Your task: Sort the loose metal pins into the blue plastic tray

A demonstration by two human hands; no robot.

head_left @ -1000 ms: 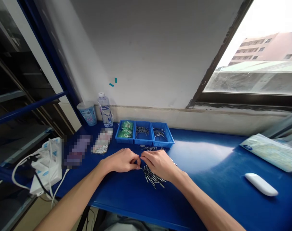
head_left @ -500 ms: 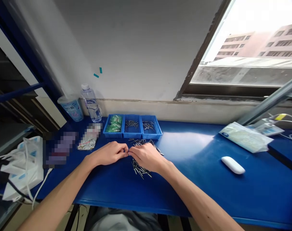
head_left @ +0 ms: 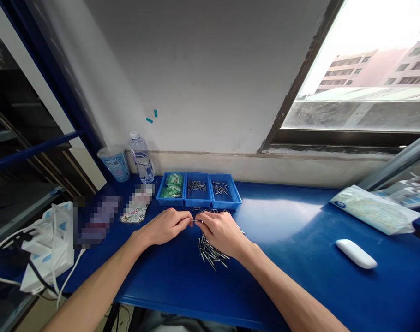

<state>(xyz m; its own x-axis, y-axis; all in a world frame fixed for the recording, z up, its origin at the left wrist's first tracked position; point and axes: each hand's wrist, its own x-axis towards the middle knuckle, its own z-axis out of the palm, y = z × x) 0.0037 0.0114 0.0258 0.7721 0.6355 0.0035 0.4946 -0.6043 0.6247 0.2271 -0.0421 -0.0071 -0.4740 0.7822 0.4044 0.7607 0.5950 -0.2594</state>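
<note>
A slim metal pin [head_left: 196, 221] spans the narrow gap between the left hand [head_left: 170, 225] and the right hand [head_left: 219, 229], whose fingertips pinch it from either side above the surface [head_left: 282, 281], between its front and back edges. Loose pins [head_left: 210, 254] lie on both the front-edge and back-edge sides of the right hand. Near the back edge, three blue trays [head_left: 198, 203] stand in a row, the leftmost holding green packets [head_left: 174, 185].

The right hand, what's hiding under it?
Metal pins show on the near and far sides of the right hand, on the blue table. Whatever lies right beneath the hand is covered, so I can't tell.
</note>
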